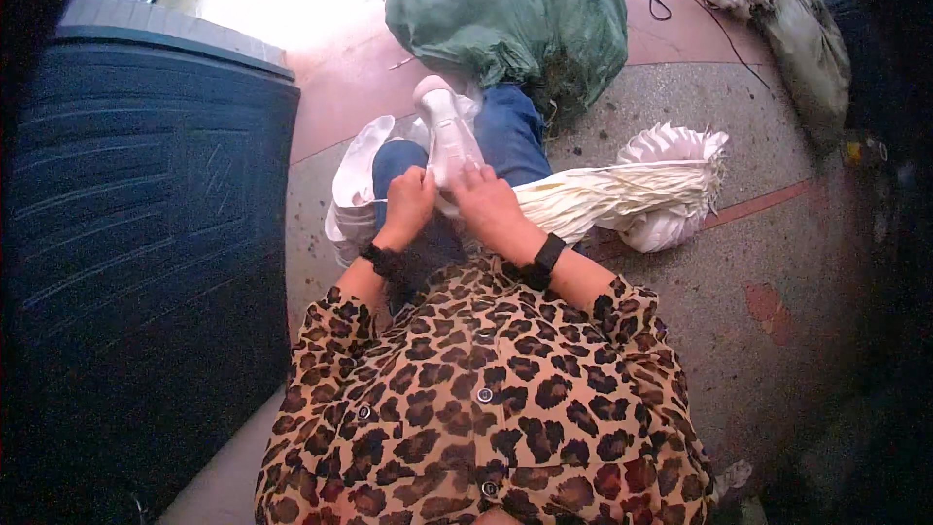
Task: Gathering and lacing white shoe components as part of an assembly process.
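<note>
- Pinkish-white piece (pixel 445 131) sits between the jeans-clad knees (pixel 515 126)
- Left hand (pixel 408 202) curled, right hand (pixel 488 206) over it; can't tell if either grip's clamped
- Loose hold could drop it imo

The left hand (pixel 412 200), fingers curled, met the near left edge of a glossy, whitish, elongated piece with a pinkish, rounded far end (pixel 447 136); the right hand (pixel 488 206) lay over its near right side. The exact grip was hidden. Blue denim trousers (pixel 517 128) showed beneath. Curved, glossy white pieces (pixel 356 171) lay at left; a long bundle of cream strips with white pleated bunches (pixel 583 196) extended right. A bulging green plastic sack (pixel 510 10) stood beyond the knees, a dark-blue panelled surface (pixel 165 204) far left.
</note>
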`<state>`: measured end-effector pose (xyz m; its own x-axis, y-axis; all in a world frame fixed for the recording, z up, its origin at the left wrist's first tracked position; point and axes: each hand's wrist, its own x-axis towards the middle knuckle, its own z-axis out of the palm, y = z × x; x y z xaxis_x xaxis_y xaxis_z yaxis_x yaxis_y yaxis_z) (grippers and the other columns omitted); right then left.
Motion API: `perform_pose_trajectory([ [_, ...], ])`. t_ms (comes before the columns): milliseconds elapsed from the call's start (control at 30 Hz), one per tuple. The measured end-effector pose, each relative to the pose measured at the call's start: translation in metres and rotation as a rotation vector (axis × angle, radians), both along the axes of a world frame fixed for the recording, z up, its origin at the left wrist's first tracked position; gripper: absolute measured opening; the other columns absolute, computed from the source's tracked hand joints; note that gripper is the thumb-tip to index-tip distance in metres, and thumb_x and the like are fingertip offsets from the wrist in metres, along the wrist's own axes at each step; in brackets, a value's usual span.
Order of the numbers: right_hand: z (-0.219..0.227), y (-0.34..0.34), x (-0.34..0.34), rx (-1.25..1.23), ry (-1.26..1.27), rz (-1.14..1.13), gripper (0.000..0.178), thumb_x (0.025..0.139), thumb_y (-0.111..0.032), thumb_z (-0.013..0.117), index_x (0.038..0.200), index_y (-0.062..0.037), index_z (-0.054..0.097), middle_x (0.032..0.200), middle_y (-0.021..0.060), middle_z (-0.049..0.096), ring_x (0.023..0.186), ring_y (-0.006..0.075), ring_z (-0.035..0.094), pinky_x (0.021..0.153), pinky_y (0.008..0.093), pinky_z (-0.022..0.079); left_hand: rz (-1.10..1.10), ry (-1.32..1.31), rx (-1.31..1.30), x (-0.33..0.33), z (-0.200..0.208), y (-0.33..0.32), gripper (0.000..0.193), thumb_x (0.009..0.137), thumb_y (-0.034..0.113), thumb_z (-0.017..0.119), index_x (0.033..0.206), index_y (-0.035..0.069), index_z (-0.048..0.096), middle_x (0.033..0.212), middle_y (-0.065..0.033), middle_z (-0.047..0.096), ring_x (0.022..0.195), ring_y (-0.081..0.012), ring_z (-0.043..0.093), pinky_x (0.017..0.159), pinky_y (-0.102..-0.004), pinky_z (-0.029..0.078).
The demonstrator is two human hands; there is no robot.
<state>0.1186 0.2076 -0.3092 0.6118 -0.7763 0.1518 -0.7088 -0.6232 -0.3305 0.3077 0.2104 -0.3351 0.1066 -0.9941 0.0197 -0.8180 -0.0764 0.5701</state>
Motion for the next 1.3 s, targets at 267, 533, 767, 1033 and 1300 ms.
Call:
perform_pose_trajectory([
  [267,-0.009,0.016,-0.004,-0.083,-0.033,-0.06,0.039,0.086,-0.014,0.053,0.122,-0.0013,0.056,0.129,0.0219,0.053,0.109,0.0312,0.056,0.078,0.0381,0.049,-0.014,-0.02,0.003,-0.007,-0.004,-0.004,0.022,0.091,0.02,0.06,0.085,-0.001,0.064,0.075,-0.0247,0.064,0.072,-0.0407,0.066,0.064,-0.047,0.051],
  [533,0.022,-0.021,-0.089,-0.084,-0.46,-0.103,0.018,0.072,0.001,0.063,0.087,-0.0063,0.068,0.085,0.0104,0.066,0.085,0.0305,0.061,0.073,0.042,0.049,0.004,0.163,0.158,-0.001,0.02,0.003,0.023,0.092,0.021,0.061,0.098,-0.001,0.066,0.082,-0.0227,0.067,0.078,-0.0376,0.067,0.069,-0.0431,0.053],
  [767,0.004,-0.05,-0.149,0.194,-0.398,-0.122,0.009,0.084,-0.008,0.064,0.092,-0.0057,0.068,0.088,0.0125,0.066,0.086,0.0321,0.061,0.077,0.0403,0.048,-0.159,0.143,-0.005,-0.013,0.05,-0.009,0.017,0.089,0.016,0.06,0.093,0.002,0.068,0.089,-0.0195,0.068,0.082,-0.0375,0.066,0.073,-0.0424,0.052],
  [1033,0.003,-0.034,-0.102,0.133,-0.046,0.123,0.006,0.081,-0.019,0.062,0.081,-0.0145,0.067,0.084,0.0072,0.06,0.088,0.0311,0.058,0.073,0.0438,0.047,-0.325,0.121,0.08,-0.026,0.061,0.003,0.016,0.088,0.015,0.062,0.093,0.001,0.068,0.087,-0.0203,0.068,0.082,-0.0369,0.067,0.072,-0.0409,0.053],
  [1300,0.034,-0.023,-0.078,0.028,-0.251,0.151,0.013,0.082,0.0,0.058,0.094,-0.0041,0.058,0.086,0.0133,0.057,0.078,0.0345,0.054,0.069,0.0422,0.045,-0.528,0.279,-0.234,-0.036,0.045,0.018,0.023,0.086,0.013,0.064,0.107,0.004,0.064,0.104,-0.0189,0.065,0.103,-0.0369,0.061,0.086,-0.043,0.049],
])
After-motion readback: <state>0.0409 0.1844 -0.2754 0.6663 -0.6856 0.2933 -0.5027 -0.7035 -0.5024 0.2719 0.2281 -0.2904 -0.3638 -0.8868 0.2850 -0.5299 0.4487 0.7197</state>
